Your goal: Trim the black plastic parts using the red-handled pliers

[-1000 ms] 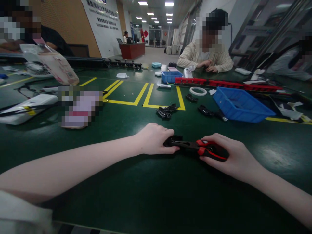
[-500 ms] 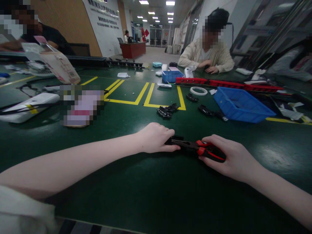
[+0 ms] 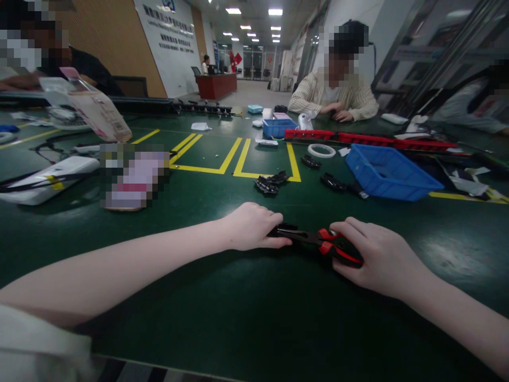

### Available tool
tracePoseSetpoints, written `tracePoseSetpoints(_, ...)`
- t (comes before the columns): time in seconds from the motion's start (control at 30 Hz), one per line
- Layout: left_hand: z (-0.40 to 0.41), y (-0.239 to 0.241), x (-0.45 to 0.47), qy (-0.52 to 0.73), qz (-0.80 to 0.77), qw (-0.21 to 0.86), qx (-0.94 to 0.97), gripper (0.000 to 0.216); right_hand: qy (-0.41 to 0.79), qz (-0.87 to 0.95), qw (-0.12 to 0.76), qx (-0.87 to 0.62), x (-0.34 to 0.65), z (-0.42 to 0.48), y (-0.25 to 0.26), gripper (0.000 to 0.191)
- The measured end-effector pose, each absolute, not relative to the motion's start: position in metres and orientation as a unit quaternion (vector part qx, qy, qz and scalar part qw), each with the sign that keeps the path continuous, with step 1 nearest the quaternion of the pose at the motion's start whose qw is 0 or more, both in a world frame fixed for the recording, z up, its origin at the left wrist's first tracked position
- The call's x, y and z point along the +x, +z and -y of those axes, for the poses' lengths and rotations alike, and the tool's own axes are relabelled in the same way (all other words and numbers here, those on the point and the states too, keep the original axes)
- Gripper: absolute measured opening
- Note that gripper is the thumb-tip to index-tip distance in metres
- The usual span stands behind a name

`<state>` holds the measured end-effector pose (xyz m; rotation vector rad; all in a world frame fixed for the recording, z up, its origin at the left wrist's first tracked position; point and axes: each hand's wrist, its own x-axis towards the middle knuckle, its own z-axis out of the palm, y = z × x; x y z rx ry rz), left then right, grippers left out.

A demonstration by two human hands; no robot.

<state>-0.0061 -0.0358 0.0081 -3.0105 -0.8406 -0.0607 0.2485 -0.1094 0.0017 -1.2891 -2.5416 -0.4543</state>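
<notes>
My right hand (image 3: 371, 254) is closed round the red and black handles of long-nose pliers (image 3: 324, 243), whose jaws point left. My left hand (image 3: 254, 227) pinches a small black part (image 3: 275, 231), mostly hidden behind its fingers. The plier tips reach to this part, but whether they grip it I cannot tell. Both hands are low over the green table (image 3: 222, 313). Beyond them lie black plastic pieces (image 3: 270, 183), with more black pieces (image 3: 333, 182) to the right.
A blue bin (image 3: 393, 172) stands at right, near a white ring (image 3: 322, 150) and a long red strip (image 3: 369, 139). At left are a phone (image 3: 137, 180), a white device with black cables (image 3: 51, 180) and a bottle (image 3: 99, 109). A person (image 3: 334, 95) sits opposite.
The plier handles look slightly wider apart, and my right hand's fingers have loosened a little. My left hand stays on the black part. The whole view has shifted slightly.
</notes>
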Motion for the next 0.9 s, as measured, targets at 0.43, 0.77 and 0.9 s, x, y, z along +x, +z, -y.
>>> tracePoseSetpoints(0.43,0.0336,0.0057,-0.0081,-0.041,0.272,-0.021,-0.961,0.041,-0.060,0.869,0.138,-0.472,0.2484,0.1041,-0.0021,0.037)
tracePoseSetpoints(0.77,0.0343,0.0055,-0.0092,-0.038,0.279,-0.027,-0.959,0.042,-0.140,0.877,0.174,-0.425,0.2486,0.1028,-0.0007,0.037)
tracePoseSetpoints(0.9,0.0348,0.0063,-0.0089,-0.038,0.274,-0.023,-0.961,0.042,-0.120,0.881,0.158,-0.430,0.2485,0.1044,-0.0029,0.036)
